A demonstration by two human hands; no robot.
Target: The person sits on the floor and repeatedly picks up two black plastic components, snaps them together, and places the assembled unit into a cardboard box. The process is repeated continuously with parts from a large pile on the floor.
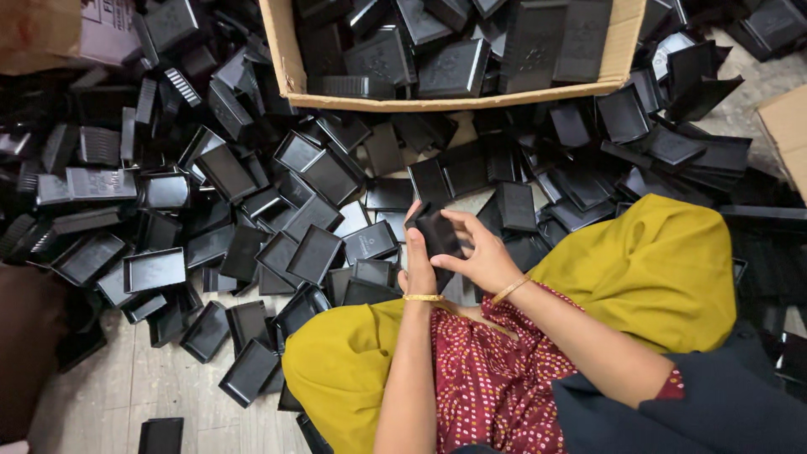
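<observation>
At the far left, a big heap of black plastic trays [155, 269] is spread over the tiled floor [118, 395]. Some trays lie face up and some lie upside down, and many are stacked on each other. One single tray [160, 435] is seen alone on the floor at the bottom edge.

At the top, a brown cardboard box [290, 63] is filled with more black trays.

In the middle, a small black plastic piece [439, 238] is held up between both hands, just above the knees and in front of the heap. The left hand [418, 265] is placed under and beside the piece, with its fingers closed against the left side. A gold bangle [423, 298] is worn on that wrist. The right hand [481, 252] is wrapped around the piece from the right, with its fingers [458, 220] curled over the top edge and pressed on it. A thin bangle is worn on this wrist too.

Yellow cloth [664, 269] is seen over both knees, with red dotted cloth [487, 387] between them.

At the far right, more black trays are piled, and the corner of another cardboard box [788, 126] is seen.
</observation>
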